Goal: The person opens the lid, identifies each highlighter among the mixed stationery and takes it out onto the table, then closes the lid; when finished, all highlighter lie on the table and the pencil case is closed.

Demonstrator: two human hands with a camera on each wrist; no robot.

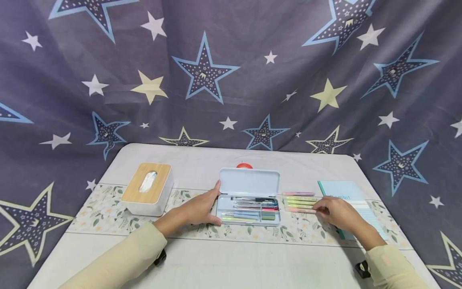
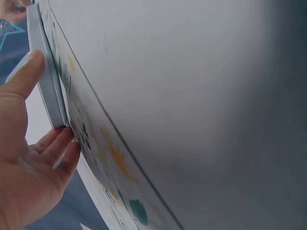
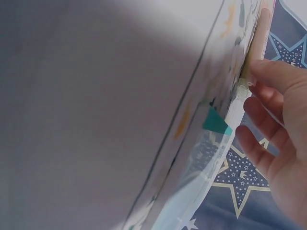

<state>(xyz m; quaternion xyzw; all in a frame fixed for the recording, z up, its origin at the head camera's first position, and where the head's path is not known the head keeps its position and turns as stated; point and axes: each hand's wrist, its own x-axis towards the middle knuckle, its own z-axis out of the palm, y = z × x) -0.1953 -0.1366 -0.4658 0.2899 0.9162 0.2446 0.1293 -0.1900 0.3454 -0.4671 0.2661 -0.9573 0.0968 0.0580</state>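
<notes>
Star-patterned drapery [image 1: 238,20] is hung behind. Right of centre, pastel highlighters [image 1: 300,202] are pinched at one end by the right hand [image 1: 337,212]; presumably light, stiff and slick, they are best taken mid-barrel. Pencil case [image 1: 249,182] is touched by the left hand [image 1: 200,206], fingers relaxed.

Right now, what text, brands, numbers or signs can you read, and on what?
"ombit": on the blue notebook; first letter unclear, maybe C or G.
Yellow and pink pens at the right hand: any print too small or blurred to read.
Pens in the case: same, unreadable.
No numbers legible; the backdrop shows stars and crowns, no words.
</notes>
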